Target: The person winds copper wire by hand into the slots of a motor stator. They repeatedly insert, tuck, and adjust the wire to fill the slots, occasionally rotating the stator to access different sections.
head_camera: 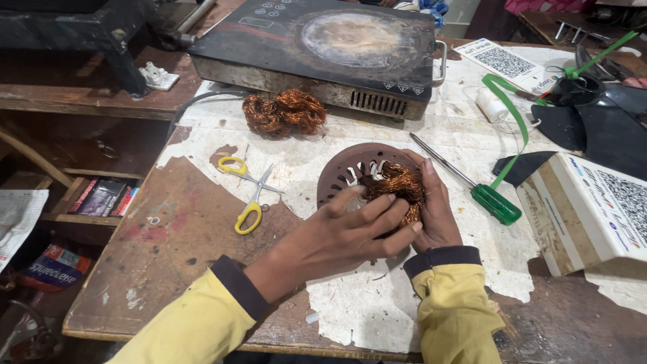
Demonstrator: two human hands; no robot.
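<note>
A round brown slotted motor core (350, 174) lies on the worn wooden workbench (175, 243), with tangled copper winding wire (399, 183) in its middle. My left hand (344, 232) reaches across the near side of the core, fingers spread over the copper wire. My right hand (437, 209) cups the core's right edge and presses against the wire bundle. Both arms wear yellow sleeves with dark cuffs.
Yellow-handled scissors (248, 195) lie left of the core. A loose copper coil (283, 113) sits in front of a black induction cooktop (317, 47). A green-handled screwdriver (482, 195), a green strap (515, 121), a white box (593, 216) and black fan blades (600, 121) lie to the right.
</note>
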